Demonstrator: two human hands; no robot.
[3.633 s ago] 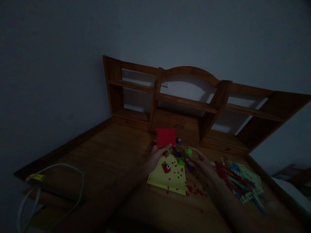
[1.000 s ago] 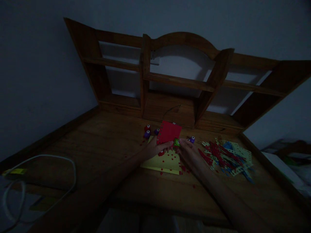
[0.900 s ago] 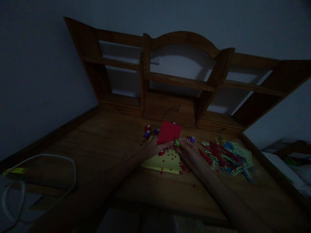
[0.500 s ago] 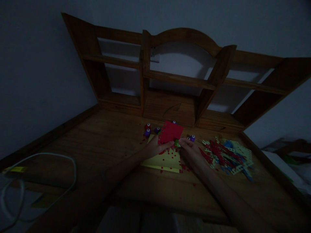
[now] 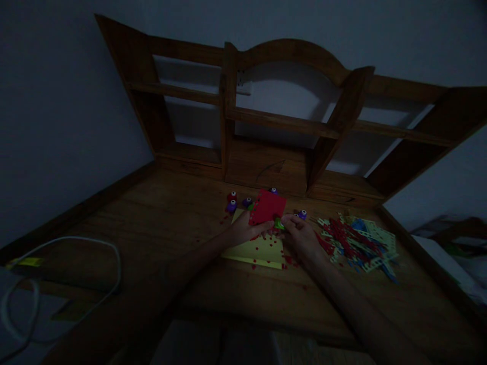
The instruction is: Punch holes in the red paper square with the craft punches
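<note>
My left hand is closed on a red sheet of paper that has small holes punched along its left edge. My right hand pinches a small green craft punch at the paper's lower right corner. Whether the punch is pressed down cannot be seen. Beneath both hands lies a yellow sheet, strewn with tiny red paper cut-outs. Behind the red paper stand more punches, among them a red punch and a purple punch.
To the right is a heap of red, blue and pale green perforated paper strips. A purple punch sits beyond my right hand. The wooden shelf unit borders the desk's back. A white cable loops at the left.
The view has shifted slightly. Both hands stay together at the red paper's lower right corner, with the green punch turned a little and showing more clearly.
</note>
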